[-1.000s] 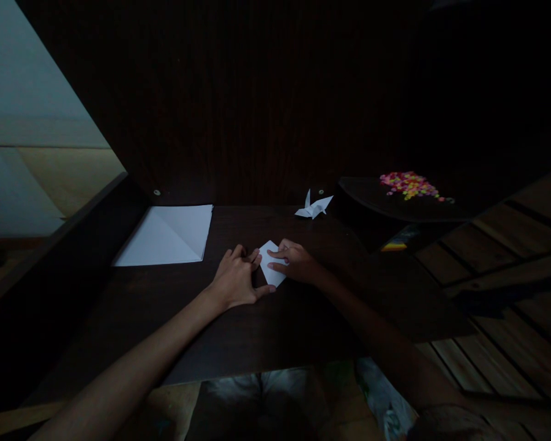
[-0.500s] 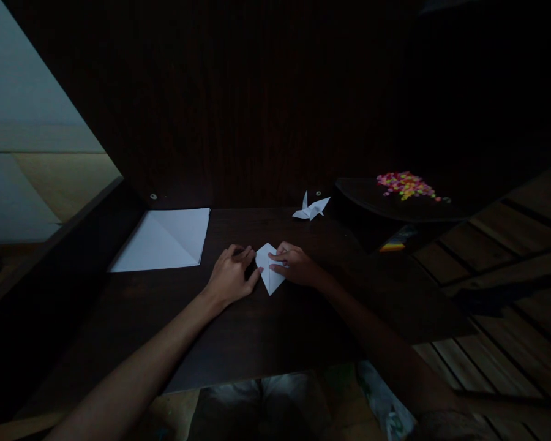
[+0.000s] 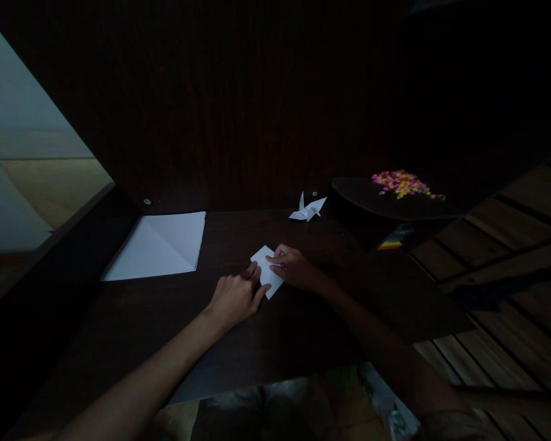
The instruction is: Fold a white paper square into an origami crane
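the left hand's (image 3: 233,297) grip is spread, thumb and fingers apart on the small folded paper (image 3: 265,275), flat on the dark table (image 3: 229,361) between both hands; whether the right hand (image 3: 298,268) pinches or only presses, i cannot tell. uneven pressure could skew a crease. beyond lie smooth creased sheets (image 3: 165,245), a sharp-pointed paper bird (image 3: 308,212) and small bright pieces (image 3: 403,184) on a curved shelf (image 3: 371,206).

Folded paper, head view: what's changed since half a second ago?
The left hand moved: its fingers came in onto the left side of the folded paper, its thumb shifted toward the near corner. Right hand stayed on the paper's right side; paper bird and white sheets unmoved.
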Tool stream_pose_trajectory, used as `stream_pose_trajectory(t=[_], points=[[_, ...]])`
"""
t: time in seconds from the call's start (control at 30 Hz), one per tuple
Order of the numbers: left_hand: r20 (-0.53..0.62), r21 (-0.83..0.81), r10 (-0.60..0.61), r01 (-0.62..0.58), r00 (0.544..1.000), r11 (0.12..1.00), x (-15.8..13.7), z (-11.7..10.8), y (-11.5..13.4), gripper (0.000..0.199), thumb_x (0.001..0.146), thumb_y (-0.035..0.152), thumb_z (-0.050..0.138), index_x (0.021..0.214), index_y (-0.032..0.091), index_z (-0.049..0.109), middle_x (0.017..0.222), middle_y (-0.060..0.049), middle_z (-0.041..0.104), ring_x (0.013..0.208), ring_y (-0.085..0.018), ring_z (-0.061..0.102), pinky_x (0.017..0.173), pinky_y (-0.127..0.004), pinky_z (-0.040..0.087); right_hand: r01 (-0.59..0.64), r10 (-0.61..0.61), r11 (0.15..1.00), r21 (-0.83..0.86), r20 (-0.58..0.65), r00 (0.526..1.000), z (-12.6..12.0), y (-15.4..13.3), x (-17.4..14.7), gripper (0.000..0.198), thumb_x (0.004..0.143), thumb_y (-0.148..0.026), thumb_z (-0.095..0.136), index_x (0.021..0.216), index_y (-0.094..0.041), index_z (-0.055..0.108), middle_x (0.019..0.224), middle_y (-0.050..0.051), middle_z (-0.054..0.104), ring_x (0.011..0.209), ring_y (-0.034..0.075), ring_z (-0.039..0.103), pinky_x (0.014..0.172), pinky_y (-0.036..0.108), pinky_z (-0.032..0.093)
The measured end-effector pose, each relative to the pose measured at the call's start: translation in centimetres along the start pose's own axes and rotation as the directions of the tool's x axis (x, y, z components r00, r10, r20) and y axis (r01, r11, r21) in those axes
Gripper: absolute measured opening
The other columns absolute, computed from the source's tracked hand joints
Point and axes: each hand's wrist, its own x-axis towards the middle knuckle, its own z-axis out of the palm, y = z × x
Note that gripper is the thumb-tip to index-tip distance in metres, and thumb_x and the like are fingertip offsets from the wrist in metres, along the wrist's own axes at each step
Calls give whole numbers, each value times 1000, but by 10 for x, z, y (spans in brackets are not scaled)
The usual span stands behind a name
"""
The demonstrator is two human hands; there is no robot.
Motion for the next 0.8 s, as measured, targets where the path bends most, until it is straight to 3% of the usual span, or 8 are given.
stream_pose_trajectory(t=[0.33,0.53,0.67,0.8], points=[[-1,-15,-40,40,999,999,5,-2,-5,60,88,58,44,132,19,55,131,-19,58,89,-37,69,71,-44,52,-58,58,998,18,11,998,-3,-2,2,29,85,-14,54,109,-17,71,88,6,60,77,16,57,73,31,46],[82,57,-11,7,997,998,9,-6,-8,64,90,61,38,133,16,55,131,-19,58,94,-37,68,75,-44,52,-71,70,997,10,54,996,-40,3,5,37,79,-1,49,97,-19,75,90,5,62,80,15,58,73,29,45],[113,120,-29,15,993,993,10,-9,-6,55,95,52,33,135,20,52,134,-16,56,95,-31,69,77,-40,54,1,-7,999,32,203,979,-60,15,-1,47,72,3,52,105,-23,72,99,5,60,86,15,58,72,27,46],[114,142,-39,22,993,990,9,-9,-5,54,95,52,33,135,21,52,136,-15,55,96,-31,68,77,-41,54,47,-74,994,94,307,949,-61,24,-4,36,76,-5,61,105,-24,73,104,6,59,94,17,57,75,28,47]])
